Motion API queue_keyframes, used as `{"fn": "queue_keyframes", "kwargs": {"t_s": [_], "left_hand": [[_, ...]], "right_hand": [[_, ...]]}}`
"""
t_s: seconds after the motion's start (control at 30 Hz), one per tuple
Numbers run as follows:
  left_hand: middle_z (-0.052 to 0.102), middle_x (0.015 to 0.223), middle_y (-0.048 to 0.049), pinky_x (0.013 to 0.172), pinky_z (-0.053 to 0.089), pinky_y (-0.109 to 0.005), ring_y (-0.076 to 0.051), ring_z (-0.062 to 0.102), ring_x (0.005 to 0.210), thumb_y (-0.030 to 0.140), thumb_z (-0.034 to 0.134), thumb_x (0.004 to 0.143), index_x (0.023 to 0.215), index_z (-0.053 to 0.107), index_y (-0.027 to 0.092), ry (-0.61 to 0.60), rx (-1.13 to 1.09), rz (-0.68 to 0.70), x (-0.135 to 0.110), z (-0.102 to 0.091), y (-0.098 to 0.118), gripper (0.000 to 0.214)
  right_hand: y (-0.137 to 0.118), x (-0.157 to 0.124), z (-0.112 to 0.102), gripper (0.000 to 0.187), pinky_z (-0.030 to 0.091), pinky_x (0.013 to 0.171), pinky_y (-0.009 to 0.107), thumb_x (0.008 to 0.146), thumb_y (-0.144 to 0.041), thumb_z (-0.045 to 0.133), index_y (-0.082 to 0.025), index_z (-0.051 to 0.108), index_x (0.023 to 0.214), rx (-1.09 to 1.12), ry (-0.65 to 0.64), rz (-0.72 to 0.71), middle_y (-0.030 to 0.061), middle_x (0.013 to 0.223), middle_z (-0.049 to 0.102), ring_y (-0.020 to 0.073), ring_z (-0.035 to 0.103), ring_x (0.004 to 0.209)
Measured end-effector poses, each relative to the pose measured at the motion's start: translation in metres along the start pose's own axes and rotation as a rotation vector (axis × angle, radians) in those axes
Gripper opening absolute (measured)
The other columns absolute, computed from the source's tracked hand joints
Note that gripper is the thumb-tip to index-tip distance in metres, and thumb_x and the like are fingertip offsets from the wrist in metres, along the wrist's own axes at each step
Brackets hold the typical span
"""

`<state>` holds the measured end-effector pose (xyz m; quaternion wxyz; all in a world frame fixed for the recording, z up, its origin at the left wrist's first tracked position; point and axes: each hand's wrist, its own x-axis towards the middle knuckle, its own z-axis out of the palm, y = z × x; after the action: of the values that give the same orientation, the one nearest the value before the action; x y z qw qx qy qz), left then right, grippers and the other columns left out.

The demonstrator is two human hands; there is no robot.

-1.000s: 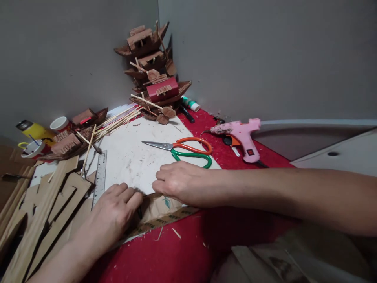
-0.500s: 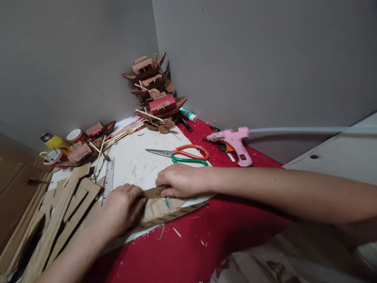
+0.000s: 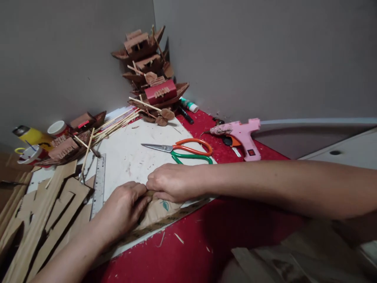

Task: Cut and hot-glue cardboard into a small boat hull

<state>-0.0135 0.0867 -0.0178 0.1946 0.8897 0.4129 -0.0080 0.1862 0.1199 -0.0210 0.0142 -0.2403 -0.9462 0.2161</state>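
A printed brown cardboard piece (image 3: pixel 160 216) with a green leaf mark lies at the near edge of the white board (image 3: pixel 126 137). My left hand (image 3: pixel 125 202) pinches its far edge, the fingertips partly hidden. Close beside it, my right hand (image 3: pixel 173 182) has its fingers curled on the same edge. The two hands almost touch. Just beyond my right hand lie scissors (image 3: pixel 176 150) with one orange and one green handle. A clear ruler (image 3: pixel 98 184) rests left of my left hand.
Cardboard strips (image 3: pixel 55 208) pile up at the left. Model boats (image 3: pixel 160 94) are stacked at the back, beside thin wooden sticks (image 3: pixel 118 125). Right of the scissors stands a pink glue gun (image 3: pixel 246 135). Cups (image 3: pixel 57 127) and a yellow bottle (image 3: pixel 31 135) stand far left.
My right hand has slid left along the cardboard's edge, up against my left hand. The whole view has shifted a little, so the back objects look nearer.
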Motion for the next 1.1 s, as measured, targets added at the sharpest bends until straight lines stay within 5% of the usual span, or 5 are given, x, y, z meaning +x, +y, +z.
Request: {"fn": "queue_keyframes", "kwargs": {"t_s": [0.2, 0.53, 0.77, 0.97, 1.1], "left_hand": [[0.063, 0.077, -0.0074, 0.073, 0.042, -0.034, -0.022, 0.054, 0.077, 0.022, 0.039, 0.098, 0.088, 0.065, 0.016, 0.139, 0.248, 0.126, 0.002, 0.006, -0.005, 0.028], [0.065, 0.079, -0.0033, 0.066, 0.04, -0.027, -0.016, 0.056, 0.071, 0.028, 0.043, 0.095, 0.086, 0.065, 0.018, 0.035, -0.083, -0.086, -0.016, -0.014, -0.009, 0.025], [0.063, 0.077, -0.0023, 0.066, 0.042, -0.026, -0.015, 0.057, 0.071, 0.022, 0.043, 0.095, 0.084, 0.065, 0.019, 0.064, -0.03, -0.022, -0.016, -0.011, -0.007, 0.025], [0.061, 0.074, -0.0064, 0.063, 0.045, -0.031, -0.02, 0.056, 0.07, 0.005, 0.04, 0.089, 0.076, 0.061, 0.017, 0.103, 0.24, 0.129, -0.016, -0.003, -0.003, 0.027], [0.068, 0.09, -0.0082, 0.069, 0.051, -0.035, -0.022, 0.063, 0.079, 0.015, 0.045, 0.093, 0.106, 0.065, 0.019, 0.232, 0.234, 0.114, -0.024, -0.008, -0.01, 0.024]], "right_hand": [[0.002, 0.0, 0.005, 0.02, 0.036, 0.067, 0.028, 0.09, -0.019, 0.048, -0.016, 0.067, 0.097, 0.024, 0.083, 0.029, 0.0089, 0.093, 0.07, 0.0186, 0.057, 0.079], [0.016, -0.021, -0.028, 0.016, 0.031, 0.058, 0.025, 0.082, -0.022, 0.058, -0.014, 0.072, 0.085, 0.144, -0.029, 0.138, 0.002, 0.072, 0.064, 0.0112, 0.046, 0.061], [0.005, -0.015, -0.019, 0.015, 0.034, 0.062, 0.025, 0.086, -0.02, 0.057, -0.014, 0.07, 0.089, 0.022, 0.006, 0.078, 0.0065, 0.084, 0.068, 0.0139, 0.053, 0.072], [-0.005, -0.019, 0.001, 0.018, 0.034, 0.065, 0.029, 0.091, -0.012, 0.048, -0.012, 0.066, 0.09, -0.208, 0.097, -0.076, 0.0095, 0.085, 0.067, 0.0189, 0.055, 0.078], [-0.001, -0.022, -0.001, 0.013, 0.033, 0.062, 0.027, 0.087, -0.015, 0.053, -0.014, 0.066, 0.083, -0.031, 0.125, 0.045, 0.0072, 0.079, 0.066, 0.0155, 0.052, 0.069]]}}
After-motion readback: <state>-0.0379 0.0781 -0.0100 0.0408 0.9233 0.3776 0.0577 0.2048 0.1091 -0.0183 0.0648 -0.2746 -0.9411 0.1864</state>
